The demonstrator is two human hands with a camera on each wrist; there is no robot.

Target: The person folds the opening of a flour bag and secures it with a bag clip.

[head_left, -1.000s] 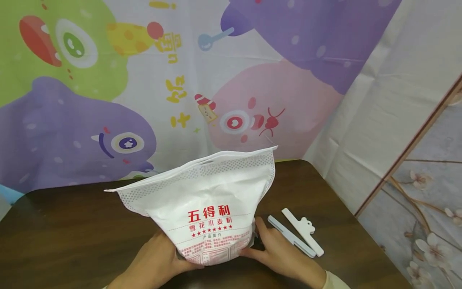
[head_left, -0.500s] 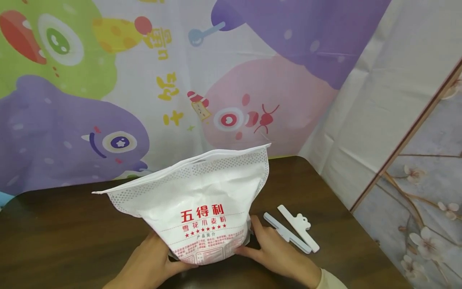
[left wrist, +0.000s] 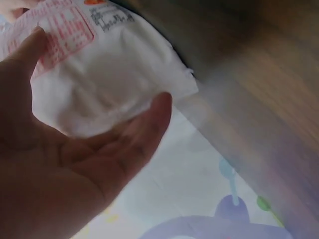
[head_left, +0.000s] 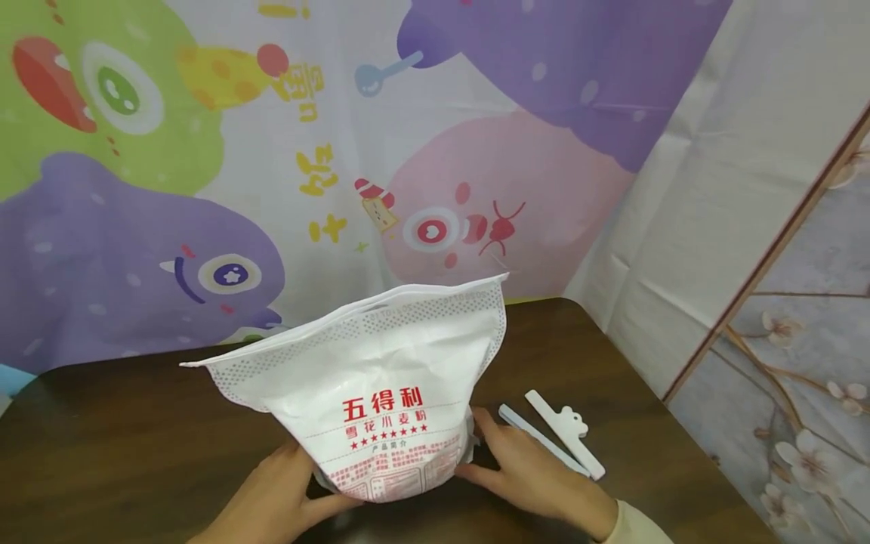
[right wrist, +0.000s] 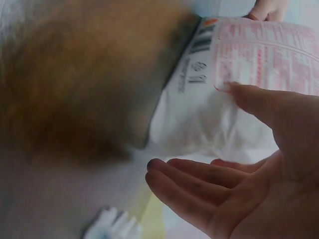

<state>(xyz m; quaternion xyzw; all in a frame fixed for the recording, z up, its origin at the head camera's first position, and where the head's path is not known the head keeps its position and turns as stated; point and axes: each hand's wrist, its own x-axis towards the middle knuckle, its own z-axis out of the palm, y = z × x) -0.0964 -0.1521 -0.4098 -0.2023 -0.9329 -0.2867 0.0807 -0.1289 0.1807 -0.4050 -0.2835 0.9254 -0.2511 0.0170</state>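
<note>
A white flour bag (head_left: 387, 363) with red print stands between my hands on the dark table, its wide top edge flaring out and its two layers slightly parted near the middle. My left hand (head_left: 268, 491) holds its lower left side, thumb at the front, fingers partly hidden behind. On the lower right side, my right hand (head_left: 526, 468) holds it the same way; the right wrist view shows that thumb on the printed face. Beside the right hand lie a white bag clip (head_left: 564, 431) with a paw-shaped tab and a pale blue bar-shaped clip (head_left: 537, 437), partly covered by that hand.
The brown wooden table (head_left: 122, 438) reaches back to a cartoon-printed cloth (head_left: 326, 272) hung behind it. At the right stands a panel with a blossom pattern (head_left: 809, 446). Something light blue (head_left: 15, 380) shows at the far left edge.
The head view has shifted slightly. Both hands keep their places on the bag, which stays nearly still. The right hand now covers more of the pale blue clip.
</note>
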